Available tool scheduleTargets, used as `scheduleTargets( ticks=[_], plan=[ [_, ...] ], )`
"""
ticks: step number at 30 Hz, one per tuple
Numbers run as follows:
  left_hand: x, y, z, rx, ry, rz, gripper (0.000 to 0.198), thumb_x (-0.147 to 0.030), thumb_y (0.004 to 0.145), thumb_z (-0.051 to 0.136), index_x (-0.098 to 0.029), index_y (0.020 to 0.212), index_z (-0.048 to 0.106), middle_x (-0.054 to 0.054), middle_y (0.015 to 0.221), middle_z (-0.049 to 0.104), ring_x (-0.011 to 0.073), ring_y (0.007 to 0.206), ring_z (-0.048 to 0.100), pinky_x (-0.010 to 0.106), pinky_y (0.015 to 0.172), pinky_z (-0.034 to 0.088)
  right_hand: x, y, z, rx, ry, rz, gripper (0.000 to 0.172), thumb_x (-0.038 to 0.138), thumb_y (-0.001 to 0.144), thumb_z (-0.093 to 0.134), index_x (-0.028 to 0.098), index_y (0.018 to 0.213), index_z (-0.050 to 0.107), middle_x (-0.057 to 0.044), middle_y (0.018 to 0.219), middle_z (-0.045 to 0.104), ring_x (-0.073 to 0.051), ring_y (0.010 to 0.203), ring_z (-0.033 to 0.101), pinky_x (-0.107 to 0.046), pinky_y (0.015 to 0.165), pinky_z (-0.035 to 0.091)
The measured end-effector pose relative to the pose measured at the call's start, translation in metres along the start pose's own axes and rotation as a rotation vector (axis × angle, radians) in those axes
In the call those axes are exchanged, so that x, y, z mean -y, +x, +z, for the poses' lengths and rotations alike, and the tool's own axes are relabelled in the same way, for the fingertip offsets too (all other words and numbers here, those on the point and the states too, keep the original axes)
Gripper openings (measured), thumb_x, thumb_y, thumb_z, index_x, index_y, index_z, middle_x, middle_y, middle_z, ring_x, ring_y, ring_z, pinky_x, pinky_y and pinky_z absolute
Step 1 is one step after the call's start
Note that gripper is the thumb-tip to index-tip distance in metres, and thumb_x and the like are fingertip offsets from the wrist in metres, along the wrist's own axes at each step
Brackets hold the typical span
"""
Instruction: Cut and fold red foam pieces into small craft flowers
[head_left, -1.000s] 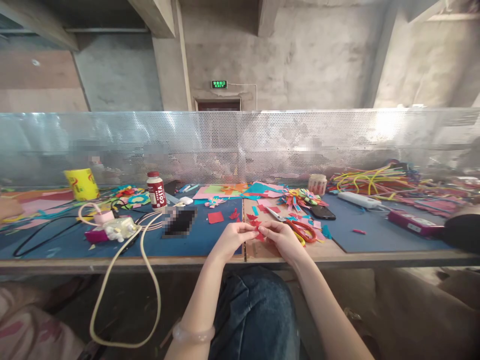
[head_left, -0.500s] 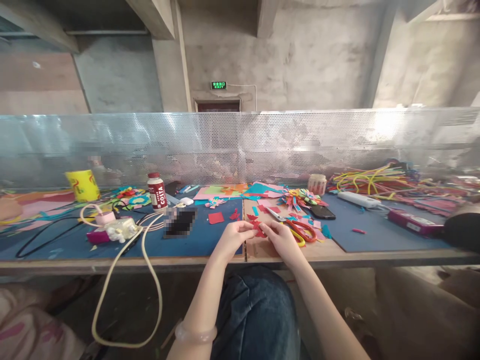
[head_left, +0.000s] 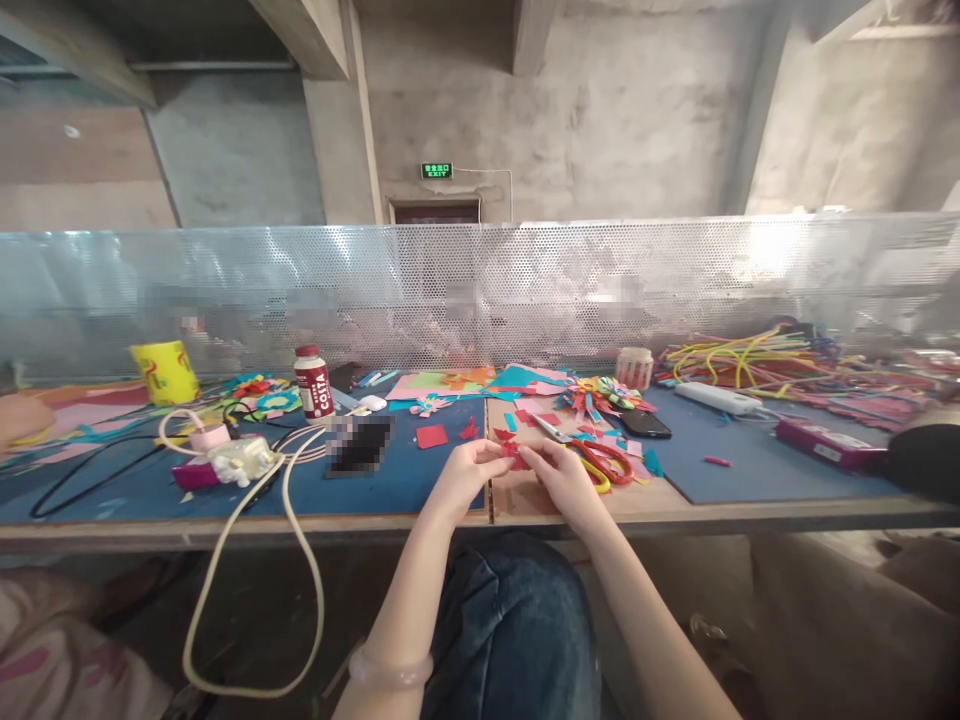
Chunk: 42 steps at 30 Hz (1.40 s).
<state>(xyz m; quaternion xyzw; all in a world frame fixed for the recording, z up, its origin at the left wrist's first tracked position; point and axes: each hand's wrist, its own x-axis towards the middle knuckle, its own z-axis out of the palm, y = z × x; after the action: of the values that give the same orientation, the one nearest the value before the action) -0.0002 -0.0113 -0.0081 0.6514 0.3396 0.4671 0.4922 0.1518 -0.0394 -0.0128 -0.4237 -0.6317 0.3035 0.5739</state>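
The left hand (head_left: 466, 478) and right hand (head_left: 559, 478) are pinching a red paper piece (head_left: 513, 457) in narrow fingertip grips, above the table's (head_left: 525, 508) near part; scissors (head_left: 596, 448) are lying just right of them; uneven pulling could be tearing the paper; a loosening pinch could be losing it among far red scraps (head_left: 469, 430).

1 head-worn camera views the table (head_left: 637, 509) from above its near edge, facing forward and down, perforated panel (head_left: 675, 262) beyond.
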Motion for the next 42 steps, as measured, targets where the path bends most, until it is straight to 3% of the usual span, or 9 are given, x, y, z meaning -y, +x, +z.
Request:
scheduleTargets(
  ticks=[5,11,16,22,42],
  plan=[
    [-0.002,0.0,0.0,-0.032,-0.133,0.022,0.022,-0.027,0.069,0.066,-0.015,0.085,0.056,0.007,0.086,0.066,0.0196,0.086,0.062,0.033,0.078,0.048,0.001,0.0,0.0,0.026,-0.002,-0.001,0.025,0.038,0.077,0.053,0.016,0.082,0.065,-0.004,0.079,0.065,-0.017,0.072,0.058,-0.027,0.066,0.042],
    [-0.004,-0.004,0.0,0.049,-0.049,0.066,0.026,-0.027,0.073,0.061,-0.017,0.098,0.057,0.005,0.081,0.066,0.0167,0.079,0.062,0.031,0.076,0.049,-0.002,0.0,0.001,0.015,0.027,-0.026,0.02,0.034,0.074,0.057,0.016,0.079,0.065,-0.005,0.08,0.067,-0.018,0.074,0.059,-0.028,0.068,0.043],
    [-0.006,-0.006,0.001,0.063,-0.019,0.073,0.02,-0.027,0.073,0.06,-0.015,0.09,0.062,0.006,0.082,0.067,0.0167,0.08,0.062,0.028,0.075,0.049,0.0,-0.001,0.0,0.009,0.064,0.006,0.019,0.034,0.074,0.056,0.016,0.073,0.062,-0.003,0.073,0.064,-0.016,0.069,0.056,-0.026,0.063,0.041],
    [-0.007,-0.004,0.003,0.049,-0.072,0.034,0.026,-0.035,0.077,0.056,-0.013,0.086,0.067,0.008,0.092,0.066,0.0193,0.083,0.061,0.03,0.073,0.051,-0.001,-0.003,-0.001,-0.004,0.083,0.049,0.016,0.032,0.074,0.055,0.016,0.072,0.059,0.001,0.064,0.057,-0.011,0.056,0.047,-0.023,0.052,0.034],
    [0.004,0.0,-0.002,0.035,-0.016,0.056,0.025,-0.031,0.07,0.067,-0.013,0.087,0.068,0.009,0.091,0.069,0.0199,0.079,0.064,0.031,0.076,0.051,-0.001,-0.003,-0.001,0.024,0.155,0.085,0.017,0.031,0.074,0.055,0.016,0.067,0.058,0.002,0.061,0.054,-0.009,0.052,0.042,-0.022,0.05,0.03]
  ],
)
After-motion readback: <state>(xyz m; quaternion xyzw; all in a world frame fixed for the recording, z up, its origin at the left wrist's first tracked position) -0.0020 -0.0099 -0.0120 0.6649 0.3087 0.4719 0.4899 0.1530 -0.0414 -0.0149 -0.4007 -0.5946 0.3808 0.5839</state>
